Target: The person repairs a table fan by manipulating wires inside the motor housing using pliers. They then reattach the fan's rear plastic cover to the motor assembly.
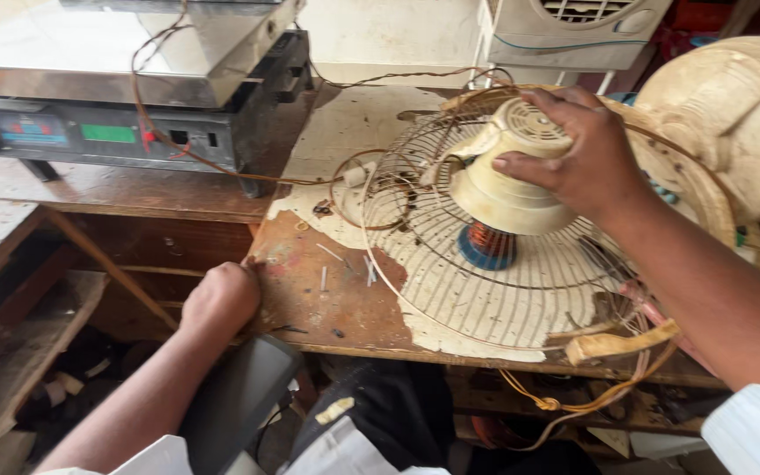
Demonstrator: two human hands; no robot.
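My right hand (573,154) grips the cream plastic housing of a fan motor (505,189) from above. The motor stands on a round wire fan guard (485,281) lying flat on the worn wooden workbench (327,299). Copper windings and a blue part (487,244) show under the housing. My left hand (222,295) is closed in a fist and rests at the bench's front left edge, holding nothing that I can see. A few small screws or nails (345,268) lie on the bench between the two hands.
A metal weighing scale with a green display (116,132) stands at the back left, with thin wires (213,163) running from it. Another cream fan body (732,123) lies at the right. Yellow cords (573,396) hang off the front edge. A cooler (573,26) stands behind.
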